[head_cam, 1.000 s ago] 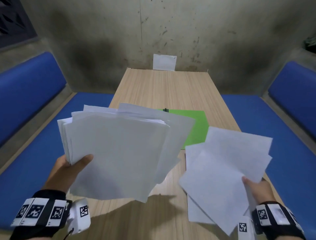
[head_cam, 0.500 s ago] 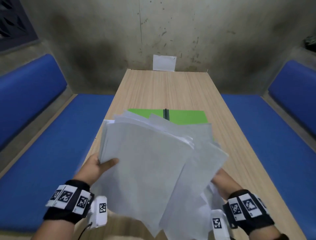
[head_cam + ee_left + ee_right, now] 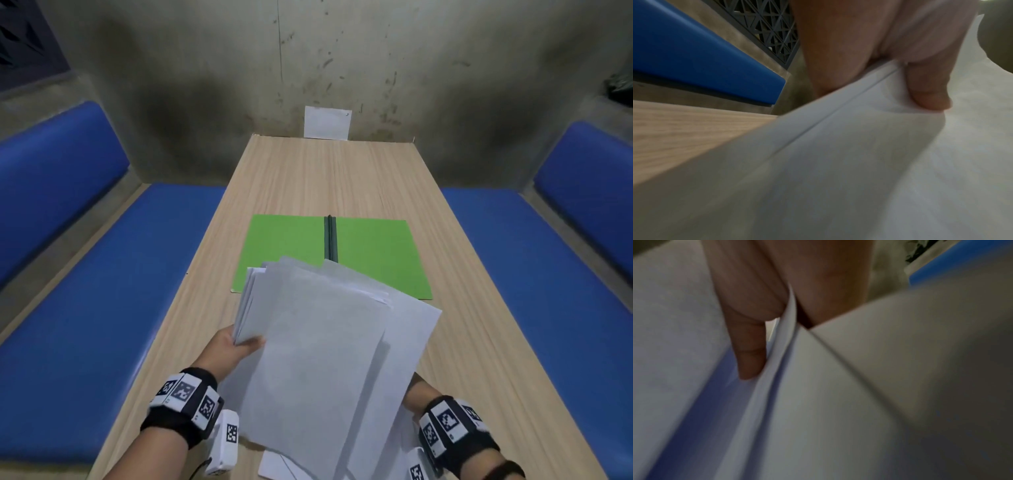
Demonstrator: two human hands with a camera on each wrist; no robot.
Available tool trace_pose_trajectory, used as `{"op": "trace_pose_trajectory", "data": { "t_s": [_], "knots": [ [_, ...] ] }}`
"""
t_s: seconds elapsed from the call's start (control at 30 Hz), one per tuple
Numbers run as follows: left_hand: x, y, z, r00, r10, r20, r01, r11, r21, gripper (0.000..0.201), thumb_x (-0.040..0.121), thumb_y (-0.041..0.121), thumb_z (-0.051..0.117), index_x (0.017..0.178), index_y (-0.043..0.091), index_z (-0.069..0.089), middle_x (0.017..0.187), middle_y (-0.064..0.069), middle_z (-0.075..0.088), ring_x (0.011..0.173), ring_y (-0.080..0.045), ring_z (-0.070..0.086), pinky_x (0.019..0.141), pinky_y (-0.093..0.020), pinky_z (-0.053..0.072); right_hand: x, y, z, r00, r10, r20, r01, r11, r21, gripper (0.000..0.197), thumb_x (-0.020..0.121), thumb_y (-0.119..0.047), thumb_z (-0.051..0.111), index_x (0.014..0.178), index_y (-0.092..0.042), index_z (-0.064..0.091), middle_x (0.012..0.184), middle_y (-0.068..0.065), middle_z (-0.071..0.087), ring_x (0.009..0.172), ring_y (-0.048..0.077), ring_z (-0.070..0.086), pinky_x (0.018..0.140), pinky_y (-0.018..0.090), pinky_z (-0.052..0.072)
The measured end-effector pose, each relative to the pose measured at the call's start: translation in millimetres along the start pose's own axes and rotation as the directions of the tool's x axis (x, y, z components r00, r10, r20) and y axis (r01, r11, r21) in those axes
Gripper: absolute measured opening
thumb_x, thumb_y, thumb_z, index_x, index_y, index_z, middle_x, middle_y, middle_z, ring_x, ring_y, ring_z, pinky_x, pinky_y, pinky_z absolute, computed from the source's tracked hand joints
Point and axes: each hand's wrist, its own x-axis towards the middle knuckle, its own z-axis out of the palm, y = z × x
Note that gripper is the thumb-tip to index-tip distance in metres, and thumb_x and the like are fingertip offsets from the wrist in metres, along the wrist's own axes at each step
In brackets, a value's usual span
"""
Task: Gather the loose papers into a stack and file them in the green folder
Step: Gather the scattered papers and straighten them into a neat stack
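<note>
An uneven stack of white papers (image 3: 318,356) hangs over the near end of the wooden table (image 3: 329,178). My left hand (image 3: 236,346) grips its left edge, thumb on top; the left wrist view shows the thumb pressing the papers (image 3: 869,162). My right hand (image 3: 416,395) is mostly hidden under the sheets at the lower right. In the right wrist view its thumb and fingers pinch several papers (image 3: 789,369). The green folder (image 3: 376,253) lies open and flat beyond the stack, a dark spine clip down its middle. The sheets cover its near edge.
Blue padded benches (image 3: 102,291) run along both sides of the table. A small white card (image 3: 327,122) leans on the stained wall at the far end. The wood beyond the folder is bare.
My two hands have come together, merging the right hand's sheets under the left hand's stack. The merged papers have dropped lower and nearer, uncovering most of the green folder.
</note>
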Motion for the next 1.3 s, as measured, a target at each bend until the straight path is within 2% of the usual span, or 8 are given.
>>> {"op": "trace_pose_trajectory", "data": {
  "t_s": [0.1, 0.23, 0.4, 0.73, 0.83, 0.93, 1.13, 1.3],
  "knots": [
    [0.8, -3.2, 0.2, 1.000, -0.008, -0.022, 0.008, 1.000, 0.006, 0.007, 0.083, 0.012, 0.065, 0.087, 0.016, 0.061, 0.077, -0.001, 0.068, 0.071, -0.017, 0.064, 0.058, -0.023, 0.049, 11.5, 11.3, -3.6, 0.994, 0.023, -0.107, -0.039, 0.989, -0.146, 0.041, 0.091, -0.008, 0.049, 0.130, 0.004, 0.044, 0.138, 0.017, 0.048, 0.127, 0.028, 0.047, 0.100, 0.028, 0.037],
    [5.5, -23.0, -4.5, 0.990, -0.080, -0.116, 0.079, 0.997, -0.007, 0.025, 0.083, 0.017, 0.066, 0.106, 0.008, 0.059, 0.095, -0.013, 0.068, 0.091, -0.030, 0.064, 0.081, -0.035, 0.050, 24.4, 18.7, -13.0, 0.967, -0.120, -0.223, 0.066, 0.970, -0.236, 0.024, 0.085, -0.015, 0.057, 0.103, 0.000, 0.064, 0.106, 0.021, 0.068, 0.098, 0.033, 0.064, 0.086, 0.040, 0.052],
    [8.4, -55.1, -16.8, 0.960, -0.188, -0.206, 0.176, 0.982, -0.075, 0.039, 0.081, 0.019, 0.068, 0.113, -0.001, 0.058, 0.107, -0.018, 0.067, 0.104, -0.034, 0.062, 0.100, -0.048, 0.045, 11.5, 24.9, -43.3, 0.897, -0.106, -0.430, 0.039, 0.986, -0.161, 0.028, 0.084, -0.012, 0.059, 0.108, 0.003, 0.062, 0.088, 0.015, 0.064, 0.082, 0.028, 0.062, 0.069, 0.031, 0.047],
    [1.0, -90.3, -14.0, 0.928, -0.310, -0.207, 0.299, 0.951, -0.082, 0.044, 0.081, 0.013, 0.068, 0.119, -0.002, 0.054, 0.111, -0.022, 0.065, 0.103, -0.036, 0.061, 0.098, -0.046, 0.045, -61.1, -15.6, -101.2, 0.653, -0.194, -0.732, 0.309, 0.951, 0.023, 0.034, 0.085, -0.020, 0.061, 0.111, 0.003, 0.060, 0.102, 0.015, 0.063, 0.097, 0.027, 0.058, 0.089, 0.036, 0.044],
    [-1.2, -90.7, -8.1, 0.927, -0.324, -0.187, 0.313, 0.946, -0.089, 0.033, 0.082, 0.011, 0.066, 0.111, -0.003, 0.057, 0.104, -0.019, 0.065, 0.096, -0.034, 0.061, 0.092, -0.041, 0.046, -91.0, -45.0, -102.4, 0.651, -0.245, -0.718, 0.486, 0.861, 0.147, 0.016, 0.082, -0.024, 0.065, 0.090, -0.010, 0.065, 0.059, -0.016, 0.069, 0.067, -0.006, 0.066, 0.064, 0.007, 0.049],
    [-3.0, -85.5, -2.1, 0.935, -0.314, -0.162, 0.302, 0.948, -0.098, 0.033, 0.083, 0.008, 0.065, 0.113, 0.000, 0.056, 0.103, -0.019, 0.064, 0.096, -0.034, 0.061, 0.091, -0.042, 0.047, -95.1, -58.7, -97.3, 0.720, -0.285, -0.633, 0.566, 0.769, 0.297, 0.043, 0.051, -0.051, 0.071, 0.076, -0.019, 0.059, 0.049, -0.026, 0.065, 0.052, -0.012, 0.063, 0.044, 0.006, 0.049],
    [-7.3, -72.0, 10.1, 0.968, -0.231, -0.102, 0.212, 0.963, -0.169, 0.045, 0.090, 0.012, 0.056, 0.133, 0.007, 0.044, 0.128, -0.019, 0.057, 0.107, -0.030, 0.058, 0.098, -0.043, 0.043, -7.3, -8.5, -27.1, 0.898, -0.176, -0.404, 0.389, 0.748, 0.538, 0.085, 0.027, -0.043, 0.090, 0.099, -0.006, 0.067, 0.102, 0.013, 0.072, 0.091, 0.029, 0.068, 0.088, 0.045, 0.053],
    [-2.3, -76.8, 15.7, 0.939, -0.344, -0.032, 0.312, 0.885, -0.344, 0.082, 0.072, 0.078, 0.040, 0.142, 0.040, 0.024, 0.149, 0.009, 0.033, 0.137, -0.021, 0.033, 0.115, -0.047, 0.024, 45.0, 45.7, 27.6, 0.937, 0.080, -0.339, 0.106, 0.861, 0.498, 0.021, 0.073, -0.006, 0.073, 0.091, -0.012, 0.063, 0.112, 0.012, 0.065, 0.103, 0.031, 0.061, 0.099, 0.045, 0.044]
  ]
}}
